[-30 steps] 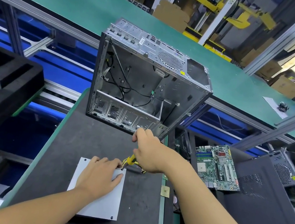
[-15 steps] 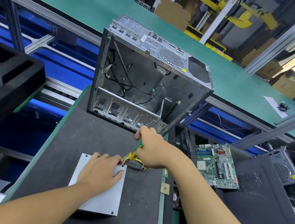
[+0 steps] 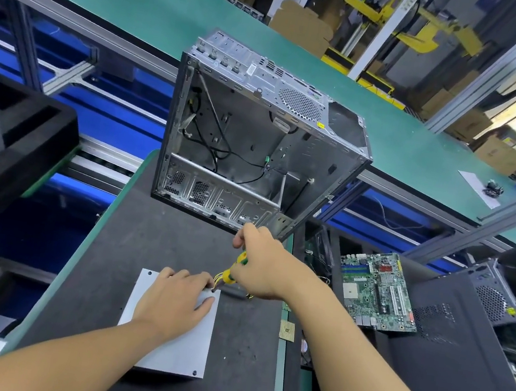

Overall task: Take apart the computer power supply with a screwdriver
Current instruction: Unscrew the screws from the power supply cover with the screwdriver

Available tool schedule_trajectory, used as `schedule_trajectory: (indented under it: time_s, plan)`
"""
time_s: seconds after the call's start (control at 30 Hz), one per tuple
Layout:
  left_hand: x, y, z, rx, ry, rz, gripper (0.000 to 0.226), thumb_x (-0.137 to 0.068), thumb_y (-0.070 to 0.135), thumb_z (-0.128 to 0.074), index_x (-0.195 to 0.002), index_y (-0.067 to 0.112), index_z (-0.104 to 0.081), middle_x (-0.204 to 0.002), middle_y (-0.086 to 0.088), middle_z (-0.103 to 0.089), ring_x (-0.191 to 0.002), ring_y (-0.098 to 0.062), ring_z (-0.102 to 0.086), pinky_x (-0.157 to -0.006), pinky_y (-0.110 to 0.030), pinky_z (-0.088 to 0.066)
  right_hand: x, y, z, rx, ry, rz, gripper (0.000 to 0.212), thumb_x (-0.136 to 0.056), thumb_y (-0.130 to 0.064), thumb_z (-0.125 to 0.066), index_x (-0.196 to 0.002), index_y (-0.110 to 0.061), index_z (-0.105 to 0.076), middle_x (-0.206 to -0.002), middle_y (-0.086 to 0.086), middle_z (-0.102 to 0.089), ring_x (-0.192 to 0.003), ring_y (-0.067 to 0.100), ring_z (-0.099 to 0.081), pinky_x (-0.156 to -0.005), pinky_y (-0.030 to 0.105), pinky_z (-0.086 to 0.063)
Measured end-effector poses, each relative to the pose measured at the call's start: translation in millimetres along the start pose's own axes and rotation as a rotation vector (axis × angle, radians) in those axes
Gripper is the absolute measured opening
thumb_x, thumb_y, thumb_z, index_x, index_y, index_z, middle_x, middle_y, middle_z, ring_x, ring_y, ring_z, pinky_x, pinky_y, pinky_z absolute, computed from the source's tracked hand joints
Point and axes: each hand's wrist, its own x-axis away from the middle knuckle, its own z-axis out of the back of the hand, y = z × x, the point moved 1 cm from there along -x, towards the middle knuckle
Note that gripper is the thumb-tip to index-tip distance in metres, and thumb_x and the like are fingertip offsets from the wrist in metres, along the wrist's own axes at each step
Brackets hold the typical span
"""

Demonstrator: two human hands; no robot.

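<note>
A flat grey power supply point(image 3: 177, 348) lies on the dark mat in front of me. My left hand point(image 3: 175, 299) presses flat on its top, fingers spread toward the far right corner. My right hand point(image 3: 260, 267) grips a yellow and green screwdriver point(image 3: 234, 268), whose tip points down at that far right corner by my left fingertips. Yellow and black wires point(image 3: 236, 291) leave the supply under my right hand.
An empty metal computer case point(image 3: 257, 142) stands just behind my hands. A green motherboard point(image 3: 376, 289) and a black case panel point(image 3: 459, 356) lie to the right. A small chip point(image 3: 287, 330) sits at the mat's right edge. A black tray point(image 3: 9, 140) is at left.
My hands and the screwdriver stay at the supply's far right corner; the view has shifted only slightly.
</note>
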Motion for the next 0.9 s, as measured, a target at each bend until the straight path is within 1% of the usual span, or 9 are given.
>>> schedule_trajectory:
  time_s: [0.1,0.2,0.3,0.43,0.57,0.63,0.7,0.77,0.9]
  plan:
    - [-0.1,0.2,0.3,0.004,0.007,-0.001,0.023,-0.093,0.054,-0.032,-0.109,0.042,-0.044,-0.091,0.021,-0.060,-0.093,-0.004,-0.054,-0.091,-0.027,-0.032,1.1,-3.9,-8.3,0.031,0.133,-0.027,0.027,-0.098,-0.042,-0.042,-0.110,-0.018,-0.038,-0.110,0.005,-0.042,-0.086,0.032,-0.051,-0.072,0.040,-0.040]
    - [0.4,0.4,0.3,0.006,0.002,-0.001,0.024,-0.092,0.054,-0.033,-0.109,0.041,-0.043,-0.094,0.020,-0.062,-0.094,-0.004,-0.055,-0.092,-0.028,-0.032,1.2,-6.7,-10.6,0.133,0.224,-0.011,0.024,-0.105,-0.038,-0.030,-0.101,-0.015,-0.034,-0.099,0.009,-0.048,-0.078,0.036,-0.050,-0.070,0.043,-0.042]
    - [0.8,0.8,0.3,-0.003,-0.001,-0.001,0.026,-0.091,0.055,-0.034,-0.110,0.041,-0.043,-0.093,0.020,-0.062,-0.093,-0.005,-0.055,-0.092,-0.029,-0.033,-0.5,-5.6,-6.5,0.090,0.178,0.018,0.013,-0.100,-0.023,-0.039,-0.110,-0.014,-0.039,-0.109,0.009,-0.049,-0.084,0.033,-0.052,-0.074,0.040,-0.045]
    - [0.5,1.2,1.2,-0.005,0.006,-0.009,0.027,-0.091,0.055,-0.035,-0.111,0.039,-0.046,-0.094,0.019,-0.063,-0.094,-0.007,-0.056,-0.091,-0.030,-0.034,0.8,-3.6,-1.3,0.062,0.088,-0.014,0.028,-0.088,-0.028,-0.053,-0.112,-0.021,-0.041,-0.111,0.000,-0.038,-0.101,0.028,-0.046,-0.079,0.039,-0.041]
    - [0.8,1.3,0.8,0.001,0.022,-0.004,0.027,-0.090,0.055,-0.037,-0.110,0.039,-0.048,-0.089,0.017,-0.062,-0.092,-0.007,-0.056,-0.091,-0.030,-0.035,0.3,-1.3,-6.0,0.148,0.181,-0.073,0.037,-0.098,-0.048,-0.037,-0.119,-0.018,-0.039,-0.119,0.007,-0.046,-0.098,0.036,-0.057,-0.078,0.043,-0.043]
    - [0.8,1.0,0.4,-0.015,0.017,-0.001,0.028,-0.090,0.056,-0.035,-0.109,0.040,-0.046,-0.088,0.017,-0.061,-0.091,-0.006,-0.056,-0.091,-0.030,-0.035,-1.0,-1.6,-8.5,0.112,0.215,-0.036,0.031,-0.103,-0.042,-0.031,-0.114,-0.013,-0.039,-0.114,0.012,-0.053,-0.095,0.039,-0.057,-0.078,0.044,-0.045]
    - [0.5,0.8,0.1,-0.021,0.010,-0.001,0.028,-0.090,0.056,-0.033,-0.110,0.040,-0.046,-0.088,0.017,-0.061,-0.091,-0.007,-0.056,-0.091,-0.030,-0.035,-2.1,-2.2,-9.1,0.101,0.211,0.016,0.018,-0.104,-0.028,-0.033,-0.111,-0.013,-0.039,-0.110,0.013,-0.053,-0.087,0.037,-0.055,-0.074,0.041,-0.045]
    - [0.4,0.6,0.2,-0.017,0.010,-0.003,0.029,-0.090,0.056,-0.033,-0.110,0.040,-0.046,-0.089,0.018,-0.062,-0.091,-0.007,-0.056,-0.091,-0.030,-0.035,-2.7,-1.7,-6.7,0.074,0.167,0.029,0.016,-0.096,-0.022,-0.041,-0.112,-0.017,-0.040,-0.112,0.006,-0.045,-0.086,0.031,-0.050,-0.071,0.038,-0.040]
    - [1.1,0.5,0.2,0.005,0.016,-0.008,0.029,-0.088,0.056,-0.034,-0.109,0.039,-0.046,-0.090,0.017,-0.062,-0.090,-0.007,-0.056,-0.092,-0.031,-0.035,-1.5,-2.1,-5.9,0.082,0.104,0.005,0.028,-0.087,-0.032,-0.052,-0.110,-0.023,-0.039,-0.110,-0.001,-0.035,-0.101,0.027,-0.043,-0.076,0.039,-0.039]
